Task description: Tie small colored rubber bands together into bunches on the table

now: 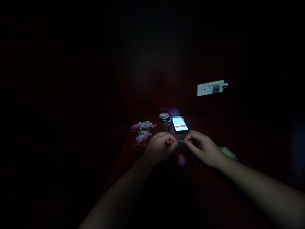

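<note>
Pinches a thin greenish elastic band (pixel 180 141) between the left hand (pixel 157 146) and the right hand (pixel 203 145), just nearer than a lit smartphone (pixel 180 125) on a dark reddish tabletop (pixel 128 152). Grasps one end in the left fingers, thumb set against forefinger, and the other in the right fingers, likewise bent inward and pressed together at the tips. Bridges the narrow gap between both hands with the band; in such dim light, cannot tell a single loop from several linked ones. Reaches in with bare forearms (pixel 125 186) from the lower left and lower right. Has a small round clear jar (pixel 164 119) just left of the smartphone, and a loose multicoloured heap of loops (pixel 143 125) farther left. Has a smaller, mostly lilac heap (pixel 143 136) close beside the left hand, a pink heap (pixel 181 159) nearer than the gap between the hands, and a pale yellow-green heap (pixel 228 153) partly hidden beyond the right wrist. Shows, farther back on the right, a white wall socket (pixel 207 89) with a plug (pixel 224 86) in its right end
</note>
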